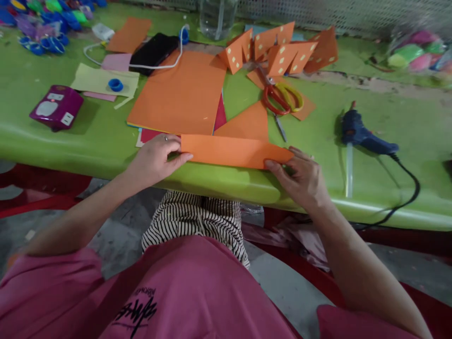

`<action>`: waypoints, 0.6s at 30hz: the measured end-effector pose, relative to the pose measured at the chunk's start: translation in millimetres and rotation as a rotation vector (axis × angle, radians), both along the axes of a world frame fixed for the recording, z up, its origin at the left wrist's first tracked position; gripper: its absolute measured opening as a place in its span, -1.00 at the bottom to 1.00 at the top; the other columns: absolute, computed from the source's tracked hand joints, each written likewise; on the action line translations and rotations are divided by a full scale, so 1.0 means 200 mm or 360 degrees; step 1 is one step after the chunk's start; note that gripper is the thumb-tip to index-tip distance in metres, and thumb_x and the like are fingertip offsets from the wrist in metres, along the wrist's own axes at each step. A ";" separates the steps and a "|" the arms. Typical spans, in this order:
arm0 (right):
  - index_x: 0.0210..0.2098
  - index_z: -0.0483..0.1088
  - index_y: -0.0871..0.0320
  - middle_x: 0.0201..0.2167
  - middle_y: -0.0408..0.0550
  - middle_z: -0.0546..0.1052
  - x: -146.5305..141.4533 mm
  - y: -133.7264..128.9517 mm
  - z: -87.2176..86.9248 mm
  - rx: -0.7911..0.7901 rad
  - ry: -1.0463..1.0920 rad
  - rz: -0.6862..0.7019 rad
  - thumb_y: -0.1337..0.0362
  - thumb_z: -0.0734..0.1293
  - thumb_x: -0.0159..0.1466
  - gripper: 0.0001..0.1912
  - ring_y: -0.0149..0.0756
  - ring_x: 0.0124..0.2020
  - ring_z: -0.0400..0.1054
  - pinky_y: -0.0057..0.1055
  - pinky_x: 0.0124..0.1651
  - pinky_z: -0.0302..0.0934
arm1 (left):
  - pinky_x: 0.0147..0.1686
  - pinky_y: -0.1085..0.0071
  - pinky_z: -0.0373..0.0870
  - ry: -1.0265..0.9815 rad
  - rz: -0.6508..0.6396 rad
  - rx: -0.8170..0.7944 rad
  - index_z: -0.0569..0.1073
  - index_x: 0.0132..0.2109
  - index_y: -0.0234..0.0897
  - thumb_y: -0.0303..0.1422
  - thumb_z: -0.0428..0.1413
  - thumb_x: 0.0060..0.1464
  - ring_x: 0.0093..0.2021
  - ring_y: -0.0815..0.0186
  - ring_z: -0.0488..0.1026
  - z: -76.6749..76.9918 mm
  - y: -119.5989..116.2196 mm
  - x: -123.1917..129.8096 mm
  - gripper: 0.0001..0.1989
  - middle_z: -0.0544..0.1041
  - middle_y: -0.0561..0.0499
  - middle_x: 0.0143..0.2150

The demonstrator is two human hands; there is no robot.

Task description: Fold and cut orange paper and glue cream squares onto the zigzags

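Observation:
An orange paper strip [226, 151] stretches between both hands at the table's front edge. My left hand [158, 155] pinches its left end between thumb and fingers. At the other end, my right hand [300, 176] grips the strip, thumb on the near side. Just beyond lies a stack of orange paper sheets [180, 94], with a loose orange piece [247, 123] to its right. Scissors with red and yellow handles [282, 99] rest farther back on the right. Folded orange paper pieces with pale dots [278, 49] stand behind them.
On the green table [314, 127], a blue glue gun [367, 134] with its cord sits at right. A purple box-shaped device [56, 107] stands at left. A black phone [155, 52] with a white cable, a clear container [217, 19] and bagged colourful items [416, 52] lie farther back.

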State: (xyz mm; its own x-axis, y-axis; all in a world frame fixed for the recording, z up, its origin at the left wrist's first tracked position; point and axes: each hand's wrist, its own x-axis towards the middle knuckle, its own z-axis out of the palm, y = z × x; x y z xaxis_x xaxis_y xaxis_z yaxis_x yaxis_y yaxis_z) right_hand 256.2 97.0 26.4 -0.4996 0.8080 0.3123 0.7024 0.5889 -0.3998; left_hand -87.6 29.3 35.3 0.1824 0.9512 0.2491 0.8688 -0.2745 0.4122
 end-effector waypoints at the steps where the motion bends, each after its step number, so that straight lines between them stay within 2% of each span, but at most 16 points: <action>1: -0.36 0.50 0.04 -0.40 0.01 0.55 -0.01 0.00 0.00 -0.0024 -0.0003 -0.0051 -0.04 0.24 0.40 -0.62 -0.06 -0.28 0.49 -0.11 -0.21 0.35 | -0.15 0.30 0.44 0.0017 0.0043 0.0009 0.50 -0.35 -0.27 -0.14 0.07 0.29 -0.20 0.21 0.51 0.00 0.01 0.01 -0.66 0.60 -0.06 -0.24; 6: -0.34 0.47 0.05 -0.44 -0.02 0.49 -0.07 0.00 0.03 -0.0024 -0.0023 -0.0211 -0.09 0.21 0.41 -0.59 -0.16 -0.41 0.40 -0.22 -0.38 0.23 | -0.12 0.24 0.41 0.0145 0.0139 0.0103 0.45 -0.39 -0.23 -0.11 0.02 0.32 -0.20 0.19 0.47 -0.03 0.05 0.02 -0.62 0.53 -0.05 -0.28; 12: -0.51 0.23 0.00 -0.56 -0.09 0.32 -0.11 0.04 0.03 0.0085 -0.0128 -0.0339 -0.12 0.16 0.42 -0.53 -0.24 -0.52 0.21 -0.25 -0.43 0.09 | -0.06 0.17 0.41 0.0192 0.0208 0.0128 0.44 -0.39 -0.23 -0.06 0.00 0.34 -0.18 0.15 0.49 -0.06 0.07 0.02 -0.58 0.54 -0.09 -0.23; 15: -0.53 0.16 -0.01 -0.59 -0.10 0.29 -0.12 0.06 0.03 0.0108 -0.0180 -0.0395 -0.14 0.14 0.41 -0.51 -0.21 -0.51 0.21 -0.23 -0.40 0.08 | -0.04 0.16 0.41 0.0116 0.0240 0.0119 0.43 -0.40 -0.24 -0.06 0.01 0.33 -0.19 0.16 0.49 -0.05 0.08 0.03 -0.58 0.53 -0.09 -0.24; 18: -0.52 0.18 -0.02 -0.62 -0.10 0.28 -0.12 0.07 0.02 0.0110 -0.0187 -0.0409 -0.15 0.13 0.41 -0.51 -0.19 -0.51 0.22 -0.23 -0.39 0.07 | -0.12 0.26 0.44 -0.0106 0.0163 0.0063 0.46 -0.32 -0.25 -0.03 0.08 0.27 -0.21 0.22 0.49 -0.03 0.08 0.04 -0.62 0.55 -0.06 -0.23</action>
State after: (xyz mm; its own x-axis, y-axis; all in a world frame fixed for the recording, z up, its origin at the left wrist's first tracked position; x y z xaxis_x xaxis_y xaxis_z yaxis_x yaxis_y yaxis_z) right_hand 231.8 111.1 31.0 -0.3174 0.8915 0.3232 0.8711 0.4088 -0.2722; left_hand -79.9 45.3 29.6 0.0668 0.9530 0.2954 0.8642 -0.2033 0.4603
